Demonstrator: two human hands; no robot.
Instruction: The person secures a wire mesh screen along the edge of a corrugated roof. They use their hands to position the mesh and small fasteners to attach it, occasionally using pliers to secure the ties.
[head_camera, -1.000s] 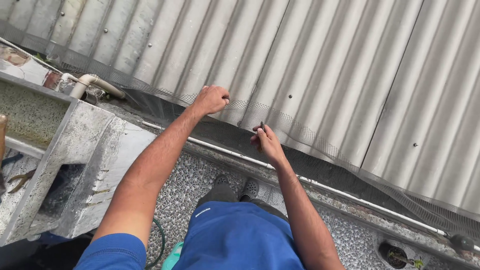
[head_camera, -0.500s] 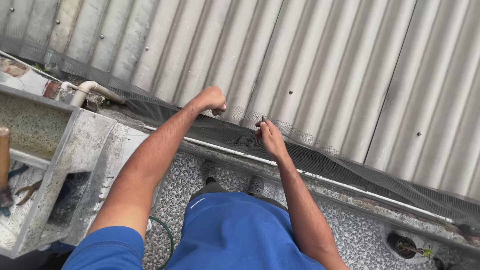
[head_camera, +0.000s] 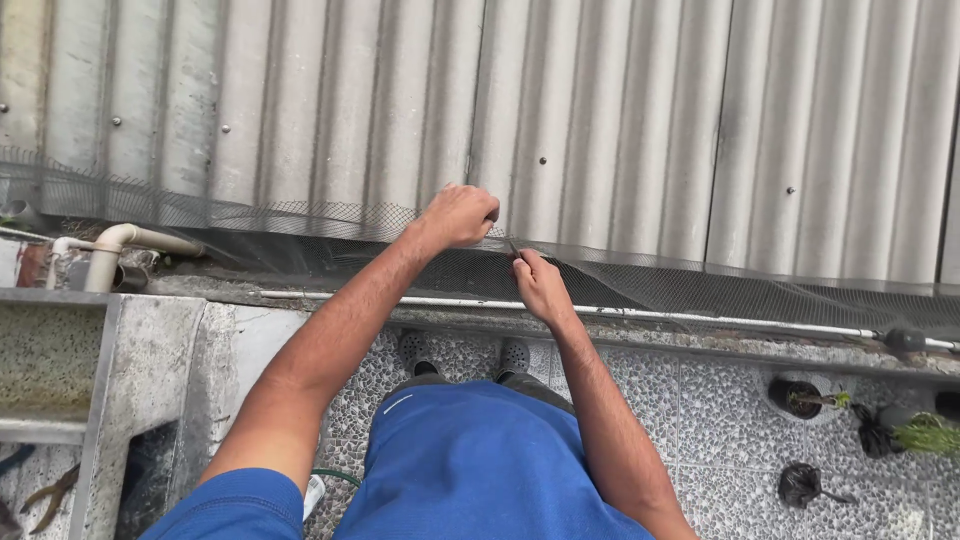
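Overhead, looking down from a raised stance. Catalogued as follows.

Left hand (head_camera: 458, 215): clenched into a fist, pinching the upper edge of the dark mesh netting (head_camera: 300, 235) against the corrugated metal sheeting (head_camera: 600, 120).

Right hand (head_camera: 540, 283): curled around a small dark slender tool (head_camera: 514, 249), tip touching the mesh just beside the left fist; kind of tool too small to tell.

Dark mesh netting: strung along the lower edge of the corrugated sheeting, running the full width of view, sagging over the gap above the white pipe (head_camera: 650, 316). Judged light, limp and springy, open-weave, likely to snag on fingers and screw heads and to slip back when released. Best taken at the top selvedge, pinched close to the fixing point, not mid-span where it would only stretch.

Corrugated metal sheeting: grey, stiff, studded with screws.

Below: pebble-pattern tiled floor (head_camera: 690, 400), concrete trough (head_camera: 150, 350) at left with a bent drain pipe (head_camera: 110, 245) above it, small black pots with plants (head_camera: 800, 395) at right, pliers (head_camera: 45, 495) lower left.

Blue trousers and dark shoes directly beneath.
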